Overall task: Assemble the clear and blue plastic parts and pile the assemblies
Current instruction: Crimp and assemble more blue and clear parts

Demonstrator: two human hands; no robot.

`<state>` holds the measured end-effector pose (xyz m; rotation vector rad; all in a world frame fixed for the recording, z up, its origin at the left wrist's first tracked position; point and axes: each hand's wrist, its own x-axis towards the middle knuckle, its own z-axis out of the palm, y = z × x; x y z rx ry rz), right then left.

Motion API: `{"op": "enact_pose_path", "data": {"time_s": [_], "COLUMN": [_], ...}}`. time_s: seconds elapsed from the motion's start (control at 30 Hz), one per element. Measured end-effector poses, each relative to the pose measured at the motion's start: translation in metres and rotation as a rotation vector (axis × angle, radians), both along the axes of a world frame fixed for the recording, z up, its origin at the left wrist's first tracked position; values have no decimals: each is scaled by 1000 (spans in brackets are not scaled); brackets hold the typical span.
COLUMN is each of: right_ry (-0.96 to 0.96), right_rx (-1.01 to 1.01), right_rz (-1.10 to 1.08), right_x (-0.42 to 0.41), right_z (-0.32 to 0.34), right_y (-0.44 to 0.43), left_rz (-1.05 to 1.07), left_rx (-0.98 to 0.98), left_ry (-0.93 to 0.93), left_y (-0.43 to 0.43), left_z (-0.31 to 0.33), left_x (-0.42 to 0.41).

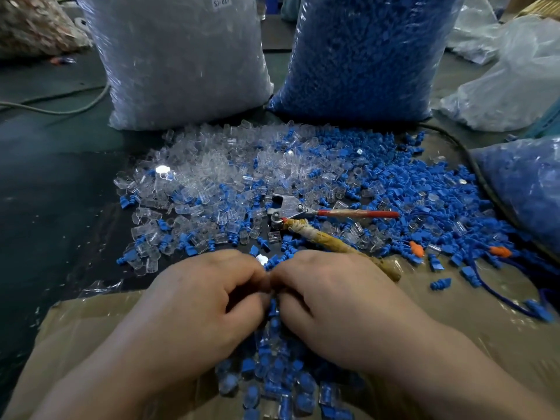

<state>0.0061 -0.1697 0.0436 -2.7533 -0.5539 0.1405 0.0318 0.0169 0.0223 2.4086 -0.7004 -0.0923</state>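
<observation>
Progress partial: a heap of joined clear-and-blue plastic assemblies [272, 377] lies under the fingertips, toward the wrists. Beyond the fingertips a far larger scatter of loose clear plastic caps [197, 171] and blue ribbed plastic plugs [418, 195] awaits joining. Palms down, left hand [197, 304] and right hand [336, 301] meet tip to tip, fingers curled inward. What they pinch is hidden; likely one pair being pressed together.

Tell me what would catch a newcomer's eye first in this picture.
A wide scatter of loose clear and blue parts fills the middle, backed by a tall bag of clear parts on the left and a bag of blue parts on the right. In the foreground the left hand and right hand meet, fingers curled, above a pile of assemblies.
</observation>
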Motion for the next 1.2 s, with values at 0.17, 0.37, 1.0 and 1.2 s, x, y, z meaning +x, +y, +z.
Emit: {"op": "enact_pose_path", "data": {"time_s": [0.17,0.37,1.0,1.2], "right_ry": [88,-3,-177,-219], "right_rx": [-61,-57,-150,148], "right_rz": [66,-67,-150,-194], "right_x": [0,8,31,29], "right_z": [2,-3,-26,-22], "right_y": [-4,-12,-2,-6], "left_rz": [-51,277,405,437], "left_rx": [37,90,-213,-763], "left_ry": [8,-136,-25,345], "left_y": [-1,4,-6,-10], "left_z": [2,-7,-21,-21], "left_x": [-2,11,12,9]}}
